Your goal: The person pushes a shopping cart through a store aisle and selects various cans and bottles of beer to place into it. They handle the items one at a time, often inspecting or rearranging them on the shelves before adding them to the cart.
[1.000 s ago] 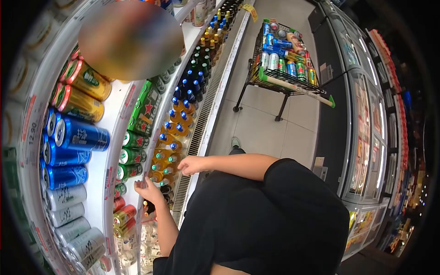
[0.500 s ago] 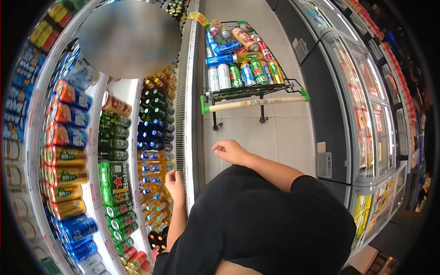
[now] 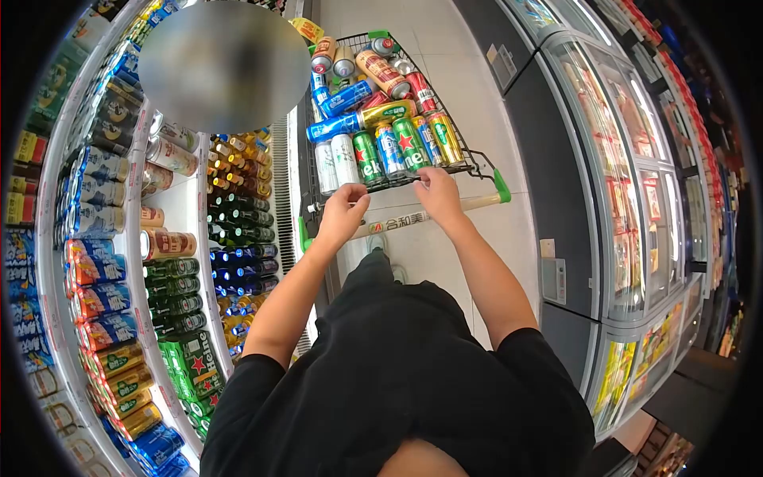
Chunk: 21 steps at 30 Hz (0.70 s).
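A black wire shopping cart (image 3: 475, 165) stands right in front of me, loaded with several beer cans (image 3: 389, 147) in green, blue, silver, gold and red. Its wooden handle (image 3: 399, 221) has green end caps. My left hand (image 3: 342, 213) sits at the left part of the cart's rear edge, fingers curled over it just above the handle. At the right part of the same edge my right hand (image 3: 437, 193) curls over the wire rim. Neither hand holds a loose can.
An open cooler (image 3: 171, 242) on my left carries rows of cans and glass bottles (image 3: 238, 238). Glass-door freezer cabinets (image 3: 628, 199) line the right side. A narrow strip of tiled floor (image 3: 433, 262) runs between them, with the cart in it.
I have turned from the cooler toward the cart. Both hands left the bottle shelf, rose, and closed on the cart's rear edge; the cart now sits much closer.
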Each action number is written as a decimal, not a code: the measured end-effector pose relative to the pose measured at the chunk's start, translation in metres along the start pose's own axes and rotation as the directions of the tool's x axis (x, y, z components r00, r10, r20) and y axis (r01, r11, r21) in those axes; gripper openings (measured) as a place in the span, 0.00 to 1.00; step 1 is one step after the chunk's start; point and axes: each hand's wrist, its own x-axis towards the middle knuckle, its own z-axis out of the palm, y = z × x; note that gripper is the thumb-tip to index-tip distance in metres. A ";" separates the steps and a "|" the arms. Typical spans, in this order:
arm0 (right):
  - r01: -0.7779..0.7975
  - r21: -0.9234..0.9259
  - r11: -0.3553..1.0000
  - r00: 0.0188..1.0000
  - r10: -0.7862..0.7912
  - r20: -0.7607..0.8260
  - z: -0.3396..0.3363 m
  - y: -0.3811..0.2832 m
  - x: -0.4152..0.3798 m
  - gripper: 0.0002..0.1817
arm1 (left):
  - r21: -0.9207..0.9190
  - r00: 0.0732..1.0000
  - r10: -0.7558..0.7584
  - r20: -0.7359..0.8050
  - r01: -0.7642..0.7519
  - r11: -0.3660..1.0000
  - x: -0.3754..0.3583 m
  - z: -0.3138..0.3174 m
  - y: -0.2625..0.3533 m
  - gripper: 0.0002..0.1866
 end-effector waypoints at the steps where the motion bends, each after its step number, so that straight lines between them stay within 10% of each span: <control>1: -0.001 -0.078 0.997 1.000 0.001 0.003 0.001 0.007 0.012 0.18 | 0.016 0.999 -0.005 0.047 0.004 1.000 0.019 0.008 0.002 0.19; 5: -0.111 -0.306 0.945 0.988 0.139 0.071 0.013 0.028 0.069 0.20 | -0.017 0.983 -0.087 0.162 0.091 0.996 0.115 0.062 -0.029 0.28; 8: -0.186 -0.435 0.881 0.950 0.275 0.151 0.038 0.057 0.101 0.26 | -0.153 0.838 -0.403 0.367 0.482 0.863 0.170 0.094 -0.053 0.31; 10: -0.229 -0.480 0.847 0.894 0.377 0.240 0.046 0.054 0.120 0.32 | -0.048 0.871 -0.249 0.424 0.297 0.954 0.191 0.113 -0.080 0.30; 12: -0.285 -0.541 0.792 0.868 0.452 0.205 0.062 0.067 0.129 0.36 | -0.115 0.777 -0.458 0.432 0.551 0.826 0.197 0.107 -0.054 0.31; 21: -0.477 -0.521 0.708 0.740 0.643 0.196 0.065 0.054 0.148 0.44 | -0.390 0.753 -0.481 0.449 0.650 0.652 0.214 0.128 -0.078 0.23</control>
